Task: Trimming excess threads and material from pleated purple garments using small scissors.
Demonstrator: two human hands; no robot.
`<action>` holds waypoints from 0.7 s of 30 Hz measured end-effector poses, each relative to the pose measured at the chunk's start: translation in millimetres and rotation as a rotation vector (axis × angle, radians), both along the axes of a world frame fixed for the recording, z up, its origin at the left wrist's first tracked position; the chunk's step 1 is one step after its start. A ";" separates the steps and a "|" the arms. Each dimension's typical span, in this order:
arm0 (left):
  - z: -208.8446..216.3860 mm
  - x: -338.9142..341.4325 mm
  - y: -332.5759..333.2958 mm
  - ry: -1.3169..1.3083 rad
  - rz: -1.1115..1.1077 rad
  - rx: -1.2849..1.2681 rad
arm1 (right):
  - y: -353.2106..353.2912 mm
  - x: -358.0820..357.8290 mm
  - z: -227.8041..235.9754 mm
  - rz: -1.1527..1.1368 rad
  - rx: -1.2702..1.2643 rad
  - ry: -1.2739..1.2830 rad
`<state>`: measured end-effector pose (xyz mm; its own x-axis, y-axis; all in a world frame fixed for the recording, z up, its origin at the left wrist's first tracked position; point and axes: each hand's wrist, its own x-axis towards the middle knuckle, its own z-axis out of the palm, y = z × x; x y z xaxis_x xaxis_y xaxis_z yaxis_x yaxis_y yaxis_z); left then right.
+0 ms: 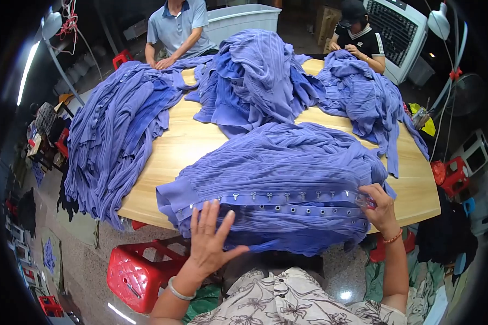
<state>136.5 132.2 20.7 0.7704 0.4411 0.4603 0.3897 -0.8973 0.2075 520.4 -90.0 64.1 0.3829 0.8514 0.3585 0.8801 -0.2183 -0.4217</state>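
Observation:
A pile of pleated purple-blue garments point(287, 162) lies on the wooden table point(176, 149) in front of me. Its top garment has a flat band with metal hooks and eyelets point(287, 203) running left to right along the near edge. My left hand point(210, 238) rests flat and open on the left part of that garment, fingers spread. My right hand point(378, 208) pinches the right end of the band, with a small clear thing between its fingers.
More purple garment heaps lie at the left point(114, 130), the middle back point(260, 76) and the right back point(363, 92). Two other people point(176, 27) point(360, 35) work at the far side. A red plastic stool point(138, 271) stands below the table's near-left edge.

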 end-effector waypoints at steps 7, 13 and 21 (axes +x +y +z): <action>-35.8 24.4 23.1 0.053 0.004 0.010 | 1.5 5.8 -2.9 -0.076 0.115 0.048; -38.5 35.9 36.2 0.048 -0.011 0.077 | 35.5 19.6 -27.3 -0.091 0.123 0.267; -54.4 14.8 89.6 0.042 0.078 0.142 | 103.4 13.3 -44.9 0.065 0.147 0.227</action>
